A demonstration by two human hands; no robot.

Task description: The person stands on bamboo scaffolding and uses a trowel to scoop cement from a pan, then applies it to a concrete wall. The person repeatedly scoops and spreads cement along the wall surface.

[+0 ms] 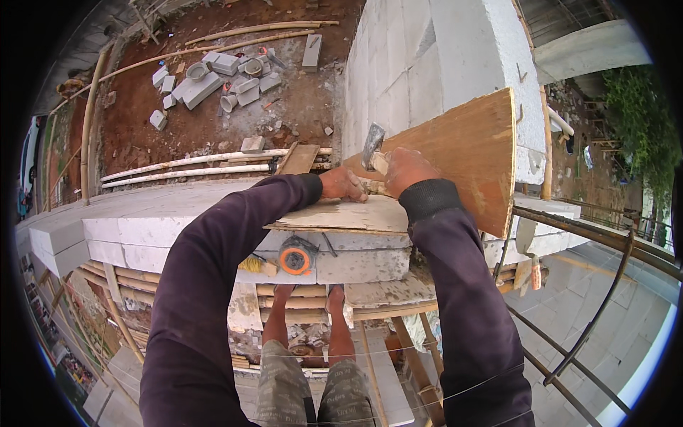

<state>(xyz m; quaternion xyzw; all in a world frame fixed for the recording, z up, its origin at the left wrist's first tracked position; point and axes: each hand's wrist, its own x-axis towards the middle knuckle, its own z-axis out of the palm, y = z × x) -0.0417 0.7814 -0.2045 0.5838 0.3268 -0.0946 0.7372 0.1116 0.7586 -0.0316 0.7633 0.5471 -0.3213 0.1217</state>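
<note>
My right hand (407,169) grips the wooden handle of a hammer (373,142), its metal head raised above my left hand's side. My left hand (345,184) has curled fingers on a short light wooden piece (376,186) at the edge of a worn plywood sheet (334,215); whether it pinches a nail is too small to tell. A large brown plywood board (478,153) stands leaning at the right, behind my right hand. On the white block ledge (363,262) below lie an orange-and-grey tape measure (295,260), a yellow brush (252,264) and a thin dark metal piece.
A white block wall (395,64) rises ahead. Rebar (594,228) juts at the right beside a trowel (525,235). Bamboo scaffolding (370,313) lies under my feet. Broken blocks (199,89), buckets and poles lie on dirt below at the far left.
</note>
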